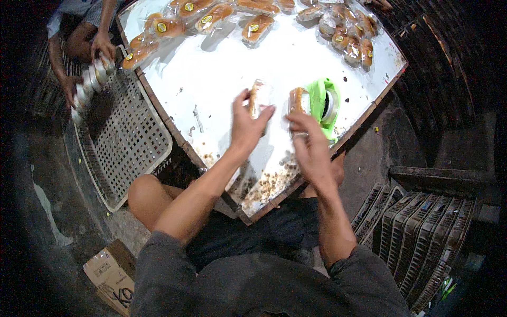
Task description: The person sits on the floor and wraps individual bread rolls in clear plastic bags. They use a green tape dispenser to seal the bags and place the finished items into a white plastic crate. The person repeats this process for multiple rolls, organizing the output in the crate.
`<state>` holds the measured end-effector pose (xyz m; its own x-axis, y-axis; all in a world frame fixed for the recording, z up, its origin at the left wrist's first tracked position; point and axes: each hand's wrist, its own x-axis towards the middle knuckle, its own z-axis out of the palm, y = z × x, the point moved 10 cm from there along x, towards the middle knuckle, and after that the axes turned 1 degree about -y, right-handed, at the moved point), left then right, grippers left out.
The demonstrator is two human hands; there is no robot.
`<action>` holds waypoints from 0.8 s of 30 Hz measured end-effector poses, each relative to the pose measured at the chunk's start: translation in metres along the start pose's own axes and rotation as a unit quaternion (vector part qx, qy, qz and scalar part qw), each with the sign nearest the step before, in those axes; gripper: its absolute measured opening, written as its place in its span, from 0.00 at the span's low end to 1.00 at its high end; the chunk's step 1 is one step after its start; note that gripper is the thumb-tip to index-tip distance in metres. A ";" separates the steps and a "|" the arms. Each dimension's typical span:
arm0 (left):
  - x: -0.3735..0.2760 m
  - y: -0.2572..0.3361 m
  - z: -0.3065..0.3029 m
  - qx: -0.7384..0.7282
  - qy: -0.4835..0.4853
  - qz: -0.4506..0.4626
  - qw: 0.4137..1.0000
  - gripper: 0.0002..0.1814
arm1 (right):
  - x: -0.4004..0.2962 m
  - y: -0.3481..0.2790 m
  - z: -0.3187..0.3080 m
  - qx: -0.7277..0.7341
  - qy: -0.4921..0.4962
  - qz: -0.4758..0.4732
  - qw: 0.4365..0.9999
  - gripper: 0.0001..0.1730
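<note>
My left hand (249, 123) has its thumb and fingers around a bread roll in clear plastic wrap (255, 97) over the white tabletop (222, 75). To its right, my blurred right hand (307, 138) is at the near end of a second wrapped bread roll (297, 99); whether it grips the roll is unclear. A bright green tape dispenser (320, 105) with a tape roll stands directly right of that second roll. Wrapped bread rolls with yellow stickers (256, 28) lie along the far side, and more are heaped (350, 45) at the far right.
At upper left a co-worker's hands (103, 45) hold a row of wrapped items (91, 83) over a plastic crate (168, 136). Stacked crates (427, 230) stand at lower right, a cardboard box (109, 273) at lower left. The table's wooden edge (273, 204) runs close before me.
</note>
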<state>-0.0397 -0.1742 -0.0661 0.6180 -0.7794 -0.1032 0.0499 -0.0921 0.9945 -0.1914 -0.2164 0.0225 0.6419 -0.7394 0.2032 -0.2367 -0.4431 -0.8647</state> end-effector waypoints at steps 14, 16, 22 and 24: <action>0.008 0.033 -0.069 0.009 0.051 0.008 0.999 0.17 | 0.286 0.097 0.102 -0.324 0.030 0.175 0.929 0.42; 0.008 0.029 -0.110 -0.030 0.136 -0.004 0.990 0.15 | 0.246 0.087 0.123 -0.311 0.109 0.066 0.942 0.30; 0.014 0.021 -0.160 -0.183 0.261 -0.101 0.942 0.18 | 0.092 -0.015 0.136 -0.073 0.107 -0.084 0.988 0.23; 0.013 0.032 -0.147 -0.206 0.231 -0.081 0.947 0.17 | 0.044 -0.059 0.127 -0.009 0.058 -0.163 0.985 0.23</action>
<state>0.0855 -0.0966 -0.0329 0.8481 -0.4132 -0.3315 0.4175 0.1361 0.8984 -0.0567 -0.1581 0.0240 0.5988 -0.6093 0.5198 -0.0461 -0.6741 -0.7372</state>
